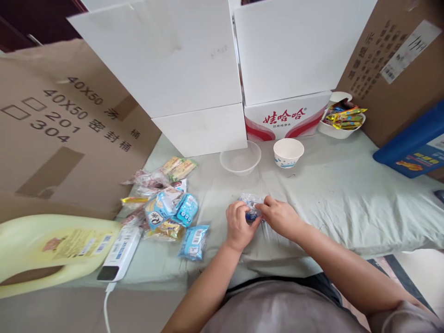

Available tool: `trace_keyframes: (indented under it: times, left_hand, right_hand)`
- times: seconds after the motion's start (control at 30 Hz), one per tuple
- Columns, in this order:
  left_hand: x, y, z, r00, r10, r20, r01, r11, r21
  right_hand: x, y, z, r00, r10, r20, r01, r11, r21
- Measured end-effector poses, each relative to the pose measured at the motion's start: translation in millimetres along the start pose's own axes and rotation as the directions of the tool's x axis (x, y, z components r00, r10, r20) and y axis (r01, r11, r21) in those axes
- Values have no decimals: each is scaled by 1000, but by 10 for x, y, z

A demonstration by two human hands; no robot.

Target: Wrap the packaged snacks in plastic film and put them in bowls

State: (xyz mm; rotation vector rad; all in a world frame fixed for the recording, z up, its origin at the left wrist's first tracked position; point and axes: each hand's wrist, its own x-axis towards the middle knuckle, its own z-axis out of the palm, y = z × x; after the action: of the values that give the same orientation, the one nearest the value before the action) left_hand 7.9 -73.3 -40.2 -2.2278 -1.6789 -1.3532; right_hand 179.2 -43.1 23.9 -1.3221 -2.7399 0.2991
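Observation:
Between my two hands, low over the cloth-covered table, is a small snack packet (250, 213) in clear and dark-blue crinkled wrapping. My left hand (240, 225) is closed round its left side. The fingers of my right hand (278, 213) pinch its right side, thumb and fingertips close together. What lies inside the wrapping is partly hidden by my fingers. Beyond the hands stand a clear plastic bowl (240, 159) and a white paper bowl (288, 152). A light-blue snack packet (194, 242) lies left of my left hand.
Several wrapped snacks (169, 208) are heaped on the left, near a white power bank (120, 254) with a cable and a yellow jug (55, 245). White boxes (194, 69) form a wall behind. A bowl of packets (342, 120) and a blue container (412, 148) are on the right.

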Motion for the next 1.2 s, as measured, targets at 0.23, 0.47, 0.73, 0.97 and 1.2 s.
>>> trace_keyframes:
  times: [0.23, 0.47, 0.73, 0.97, 1.2]
  left_hand:
    - [40, -86, -2, 977, -190, 93, 203, 968, -149]
    - [-14, -246, 92, 823, -568, 1, 528, 765, -369]
    - [16, -69, -240, 957, -135, -256, 84, 976, -201]
    - [121, 39, -334, 950, 59, 305, -133, 965, 227]
    - [49, 242, -787, 631, 49, 774, -156, 986, 65]
  right_hand:
    - [-517, 706, -154, 962, 271, 37, -266, 958, -104]
    - [-745, 764, -128, 830, 287, -479, -268, 957, 109]
    - [-400, 212, 199, 913, 304, -273, -256, 946, 199]
    - [-434, 248, 169, 924, 42, -379, 45, 975, 216]
    - [-846, 199, -144, 949, -272, -158, 314, 852, 418]
